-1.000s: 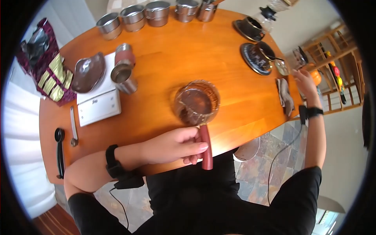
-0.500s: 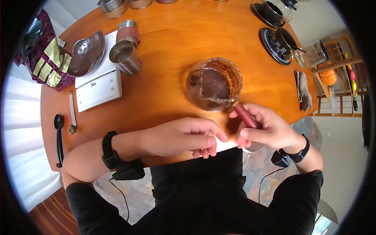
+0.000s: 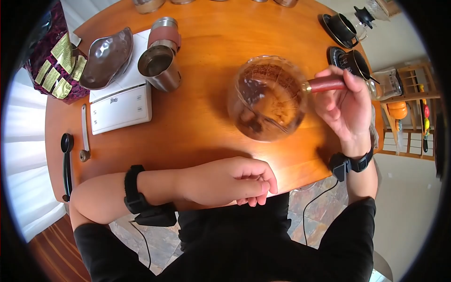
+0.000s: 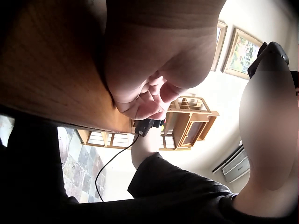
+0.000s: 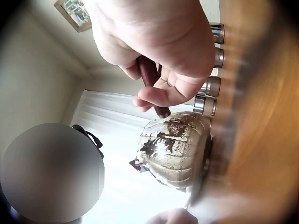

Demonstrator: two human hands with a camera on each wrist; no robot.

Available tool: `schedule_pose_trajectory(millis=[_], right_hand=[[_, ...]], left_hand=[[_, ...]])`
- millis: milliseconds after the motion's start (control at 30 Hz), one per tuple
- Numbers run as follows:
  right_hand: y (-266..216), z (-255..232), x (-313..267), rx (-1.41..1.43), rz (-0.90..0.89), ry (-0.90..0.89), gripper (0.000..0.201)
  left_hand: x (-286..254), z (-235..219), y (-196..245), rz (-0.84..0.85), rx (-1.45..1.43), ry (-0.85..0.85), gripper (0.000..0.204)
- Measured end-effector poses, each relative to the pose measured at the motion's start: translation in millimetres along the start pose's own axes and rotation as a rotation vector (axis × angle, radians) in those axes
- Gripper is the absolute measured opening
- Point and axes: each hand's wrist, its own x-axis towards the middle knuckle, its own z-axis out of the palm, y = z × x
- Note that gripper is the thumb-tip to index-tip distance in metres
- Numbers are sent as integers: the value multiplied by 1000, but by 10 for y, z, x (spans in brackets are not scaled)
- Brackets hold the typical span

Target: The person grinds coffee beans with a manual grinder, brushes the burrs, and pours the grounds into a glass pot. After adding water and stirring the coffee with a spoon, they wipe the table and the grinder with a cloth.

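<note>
A round ribbed glass pot with dark brown liquid and wet brown residue on its wall is over the middle of the table. My right hand grips its reddish-brown wooden handle, which points to the right. In the right wrist view, fingers and thumb wrap the handle, and brown patches cling to the glass pot. My left hand lies at the table's front edge, fingers loosely curled around nothing. The left wrist view shows that hand with its palm bare.
On the left are a white scale, a brown dish, a metal cup, a banded metal cup, a patterned bag and a black scoop. Black cups on saucers stand at the right, near a folded cloth.
My left hand has let go of the pot's handle. My right hand has come in from the right and taken it. The pot has moved right, its handle turning from toward me to rightward.
</note>
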Motion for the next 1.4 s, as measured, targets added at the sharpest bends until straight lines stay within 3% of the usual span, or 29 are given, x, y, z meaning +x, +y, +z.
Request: schedule_pose_trajectory(millis=[67, 300, 400, 533, 633, 700, 767, 900, 1033, 1100, 1200, 1400], right_hand=[[-14, -45, 98, 102, -5, -88, 48], [141, -150, 191, 252, -26, -98, 50], [207, -188, 192, 308, 111, -196, 52], [219, -95, 180, 273, 45, -157, 52], [215, -260, 194, 290, -18, -234, 51], [237, -318, 187, 311, -7, -253, 51], [249, -250, 186, 267, 118, -219, 51], [217, -276, 228, 329, 8, -227, 52], [222, -338, 215, 329, 32, -287, 51], [265, -276, 200, 255, 50, -298, 51], [215, -250, 185, 246, 26, -260, 51], [215, -289, 162, 150, -40, -287, 52]], left_hand=[[1, -18, 5, -16, 16, 5, 24], [-7, -22, 24, -2, 8, -26, 25], [5, -33, 75, -20, 52, -37, 24], [8, -27, 71, -91, 59, -27, 24], [3, -28, 37, -22, 14, -13, 22], [9, -31, 38, -20, 14, -18, 21], [1, -30, 70, -48, 38, -18, 21], [-4, -30, 30, -18, 12, -15, 22], [2, -13, 32, -10, -7, -1, 21], [2, -25, 47, -103, 21, -8, 21], [-6, -23, 20, -3, 15, -2, 21], [-5, -42, 13, -8, 39, -15, 21]])
